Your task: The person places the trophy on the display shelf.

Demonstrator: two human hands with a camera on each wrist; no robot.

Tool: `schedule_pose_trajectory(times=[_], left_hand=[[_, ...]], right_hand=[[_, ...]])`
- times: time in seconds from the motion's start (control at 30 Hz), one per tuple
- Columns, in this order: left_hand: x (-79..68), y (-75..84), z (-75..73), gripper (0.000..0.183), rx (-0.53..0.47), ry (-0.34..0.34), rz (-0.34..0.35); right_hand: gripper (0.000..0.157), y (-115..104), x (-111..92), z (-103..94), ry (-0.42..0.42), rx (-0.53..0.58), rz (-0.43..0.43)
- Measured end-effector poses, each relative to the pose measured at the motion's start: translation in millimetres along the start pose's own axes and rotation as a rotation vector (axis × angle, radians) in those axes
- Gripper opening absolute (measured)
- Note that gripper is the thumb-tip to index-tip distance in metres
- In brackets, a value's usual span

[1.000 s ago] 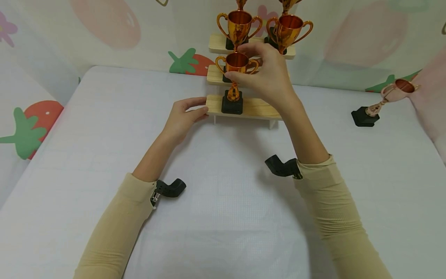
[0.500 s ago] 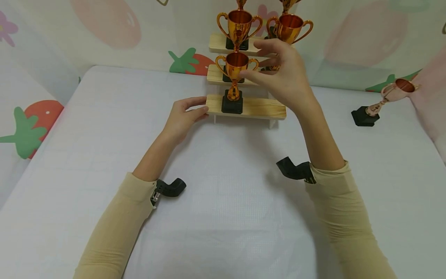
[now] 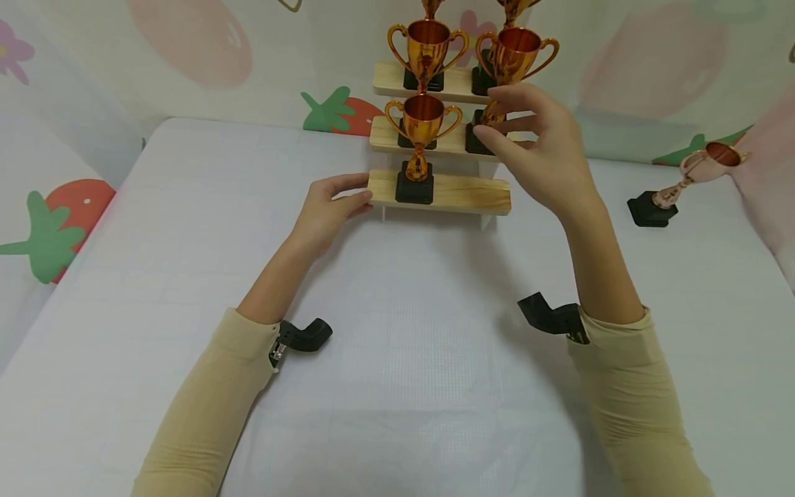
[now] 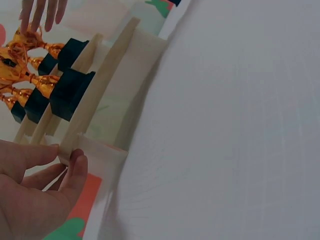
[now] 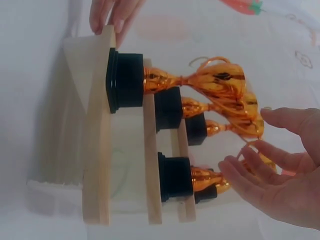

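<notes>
A stepped wooden display shelf [image 3: 462, 193] carries several gold trophy cups on black bases. One trophy [image 3: 424, 119] stands at the left of the lowest step, upright. My left hand [image 3: 329, 210] pinches the left end of that lowest board; in the left wrist view the thumb and fingers [image 4: 75, 172] lie on either side of its end. My right hand [image 3: 543, 152] hovers at the shelf's right side with spread, slightly bent fingers, in front of the middle-step trophy [image 3: 515, 50]. In the right wrist view nothing lies between its thumb and fingers.
A rose-gold trophy [image 3: 667, 197] with a black base stands apart on the white table [image 3: 397, 379], at the right. A printed fabric backdrop [image 3: 298, 55] hangs behind the shelf. The topmost trophies are cut off by the head view's upper edge.
My right hand has let go of the trophy on the lowest step and moved away to the right. That trophy stays in place. The left hand has not moved.
</notes>
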State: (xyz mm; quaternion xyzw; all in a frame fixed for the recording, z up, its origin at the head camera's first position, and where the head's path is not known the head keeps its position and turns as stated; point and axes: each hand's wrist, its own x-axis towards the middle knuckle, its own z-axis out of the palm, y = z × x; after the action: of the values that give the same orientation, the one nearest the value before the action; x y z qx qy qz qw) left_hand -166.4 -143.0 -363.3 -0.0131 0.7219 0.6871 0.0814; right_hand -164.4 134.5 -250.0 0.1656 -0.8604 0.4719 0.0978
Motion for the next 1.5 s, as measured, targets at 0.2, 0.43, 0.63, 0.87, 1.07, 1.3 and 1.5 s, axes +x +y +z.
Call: schedule_pose_trajectory(times=[0.2,0.43,0.63,0.87,1.07,1.3,1.5], left_hand=[[-1.1,0.0,0.4,0.043,-0.009,0.003,-0.001],[-0.6,-1.3,1.1,0.043,-0.009,0.001,0.001],[-1.4,-0.4,1.7,0.044,-0.009,-0.002,-0.006],[-1.7,-0.4,2.3,0.043,-0.001,-0.003,-0.01],[-2.6,0.4,2.9,0.043,0.005,0.0,-0.007],[-1.8,0.7,2.1,0.042,0.008,0.013,-0.001],[-1.3,0.5,0.8,0.043,0.007,0.014,0.001]], right_hand=[[0.043,11,-7,-9.7,0.011,-0.018,0.024],[0.043,21,-14,-20.5,0.038,-0.034,0.036],[0.043,28,-18,-26.7,0.06,-0.051,0.04],[0.043,32,-21,-30.6,0.074,-0.069,0.064],[0.043,36,-21,-35.6,0.086,-0.066,0.092],[0.043,43,-19,-45.8,0.158,-0.081,0.143],[0.041,51,-17,-58.4,0.218,-0.056,0.179]])
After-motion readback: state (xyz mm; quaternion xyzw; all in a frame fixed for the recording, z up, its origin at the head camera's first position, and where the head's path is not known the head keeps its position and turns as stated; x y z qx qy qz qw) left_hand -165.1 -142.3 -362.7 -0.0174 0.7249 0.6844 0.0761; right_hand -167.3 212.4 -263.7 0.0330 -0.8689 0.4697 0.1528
